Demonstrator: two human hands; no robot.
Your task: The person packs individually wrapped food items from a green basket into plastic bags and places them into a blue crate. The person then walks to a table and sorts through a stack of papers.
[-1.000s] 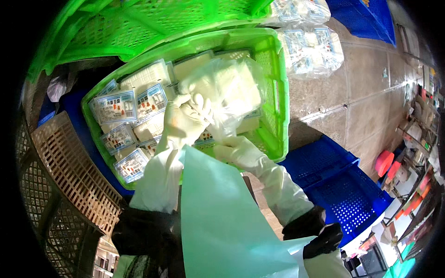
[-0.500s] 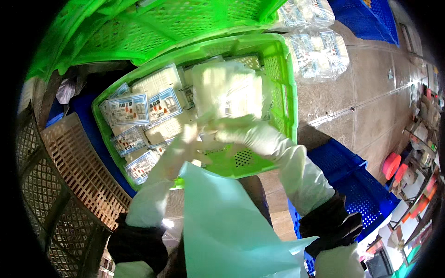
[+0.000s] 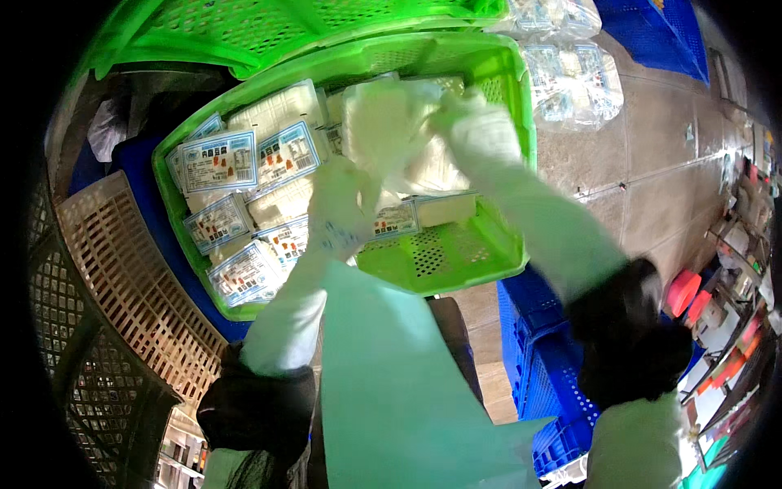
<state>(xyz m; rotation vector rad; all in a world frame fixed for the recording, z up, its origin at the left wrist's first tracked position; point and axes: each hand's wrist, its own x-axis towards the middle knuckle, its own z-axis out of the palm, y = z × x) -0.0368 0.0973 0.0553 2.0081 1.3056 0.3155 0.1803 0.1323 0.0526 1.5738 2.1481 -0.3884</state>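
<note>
Both hands wear pale gloves under white sleeves. A translucent plastic bag (image 3: 383, 122), blurred by motion, is stretched between them above a green crate (image 3: 528, 175). My left hand (image 3: 342, 204) is closed on the bag's near left edge. At its upper right edge, my right hand (image 3: 481, 130) has its fingers curled against the film, smeared by motion. Flat, clear-wrapped packs (image 3: 218, 161) of a pale food with blue-bordered labels fill the crate's left and far parts. Another labelled pack (image 3: 397, 220) lies under the hands. What the packs hold cannot be made out.
A second green crate (image 3: 285, 33) stands beyond. Bagged bundles of packs (image 3: 574, 85) rest on the tiled floor at the far right. A blue crate (image 3: 538, 367) is near right, a beige slatted crate (image 3: 134, 277) at left. A pale green apron (image 3: 391, 375) hangs before me.
My right hand has moved away from the left one, up and to the right along the bag. My left hand has shifted slightly up and right. The crate sits slightly higher in view.
</note>
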